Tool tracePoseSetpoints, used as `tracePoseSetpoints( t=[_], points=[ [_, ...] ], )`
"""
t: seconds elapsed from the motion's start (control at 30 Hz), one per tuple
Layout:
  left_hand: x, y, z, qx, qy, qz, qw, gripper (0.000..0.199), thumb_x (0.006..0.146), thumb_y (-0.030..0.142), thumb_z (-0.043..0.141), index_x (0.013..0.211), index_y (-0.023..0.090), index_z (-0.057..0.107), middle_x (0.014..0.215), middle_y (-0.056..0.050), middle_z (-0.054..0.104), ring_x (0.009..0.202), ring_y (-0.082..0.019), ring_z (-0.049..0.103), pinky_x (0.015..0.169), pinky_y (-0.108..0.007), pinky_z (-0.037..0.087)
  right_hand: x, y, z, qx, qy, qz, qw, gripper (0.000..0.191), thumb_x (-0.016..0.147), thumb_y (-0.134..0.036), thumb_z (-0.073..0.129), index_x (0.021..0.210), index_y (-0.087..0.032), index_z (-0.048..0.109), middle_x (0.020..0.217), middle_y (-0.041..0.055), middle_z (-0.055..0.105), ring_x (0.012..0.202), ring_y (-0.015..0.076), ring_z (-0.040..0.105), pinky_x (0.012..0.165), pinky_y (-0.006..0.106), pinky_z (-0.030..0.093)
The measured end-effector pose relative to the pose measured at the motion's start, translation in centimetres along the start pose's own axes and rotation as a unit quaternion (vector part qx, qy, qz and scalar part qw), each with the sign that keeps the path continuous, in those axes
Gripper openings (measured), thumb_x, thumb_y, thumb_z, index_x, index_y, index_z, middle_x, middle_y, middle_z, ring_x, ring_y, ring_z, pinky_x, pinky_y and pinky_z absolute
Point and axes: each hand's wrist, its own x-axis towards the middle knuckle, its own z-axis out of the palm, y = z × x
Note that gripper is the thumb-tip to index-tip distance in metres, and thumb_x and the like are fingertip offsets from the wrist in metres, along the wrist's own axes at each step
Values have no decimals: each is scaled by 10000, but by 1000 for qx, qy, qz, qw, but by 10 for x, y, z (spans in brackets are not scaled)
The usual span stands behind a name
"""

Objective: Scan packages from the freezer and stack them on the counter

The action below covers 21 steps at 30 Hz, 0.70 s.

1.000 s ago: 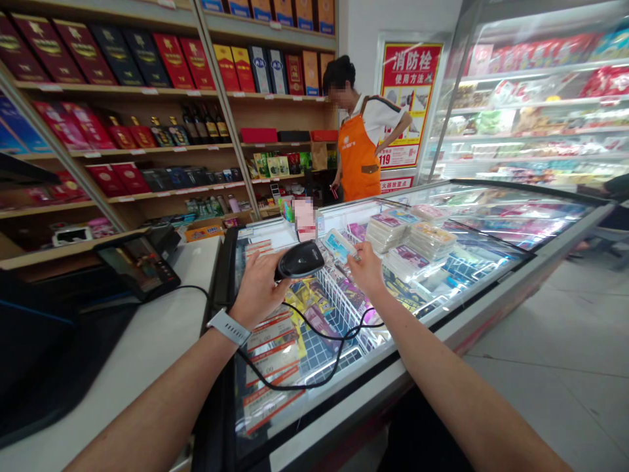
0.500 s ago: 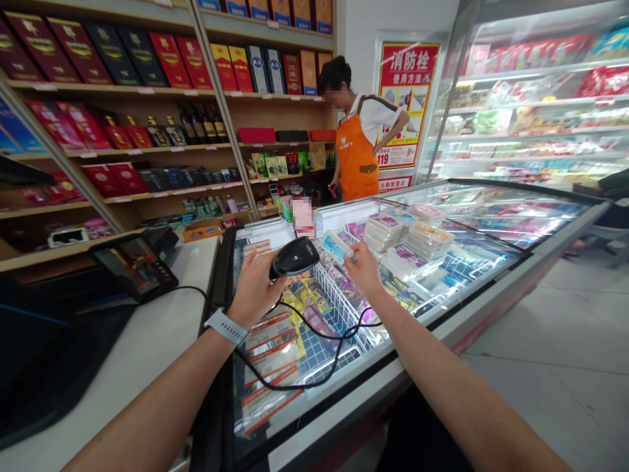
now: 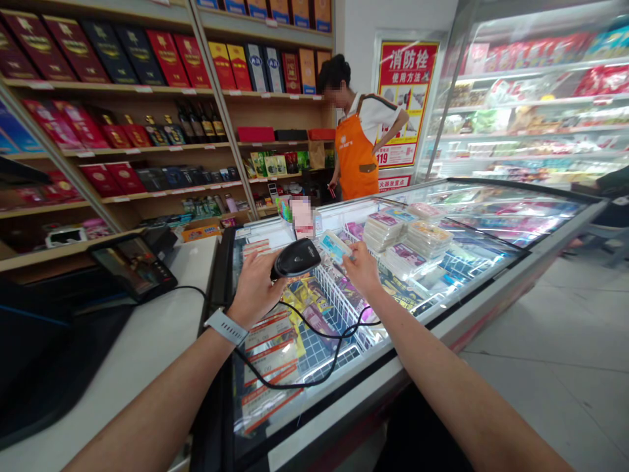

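While left hand (image 3: 254, 288) tight around a barcode scanner (image 3: 297, 257), right hand (image 3: 362, 270) pinching a blue packet (image 3: 335, 247) above a wire freezer basket (image 3: 339, 308)

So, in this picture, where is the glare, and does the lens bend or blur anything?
In the head view, bright light leaves strong glare on the freezer's glass lid; the wide lens bends the wooden shelves near the left edge; the black barcode scanner in the left hand looks fairly sharp.

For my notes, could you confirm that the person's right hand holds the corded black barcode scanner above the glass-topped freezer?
No: the head view shows the barcode scanner above the glass-topped freezer in the left hand, while the right hand holds a pale blue packet.
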Motion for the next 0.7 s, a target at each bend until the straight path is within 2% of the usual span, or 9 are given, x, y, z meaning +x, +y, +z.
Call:
tracePoseSetpoints(
  t=[0.3,0.53,0.7],
  points=[
    [2,1,-4,23,8,-10,1000,385,809,277,528,1164,159,619,1107,-105,705,1069,-293,610,987,-450,448,0,0,0,-1,-3,3,1000,274,808,-299,507,1073,-232,521,829,5,669,689,206,656,671,345,533],
    [0,4,-3,27,-17,14,999,430,851,278,511,1264,171,564,1240,-114,672,1199,-280,579,1101,-474,348,0,1,1,3,4,-2,1000,265,815,-302,509,1073,-242,522,843,9,675,680,208,648,647,342,522],
    [0,7,-3,22,-26,6,999,417,858,274,498,1262,188,561,1246,-105,673,1212,-269,578,1137,-490,301,1,4,2,4,3,-1,1000,267,817,-316,521,1074,-245,511,852,4,673,659,198,643,642,331,512]
  ],
)
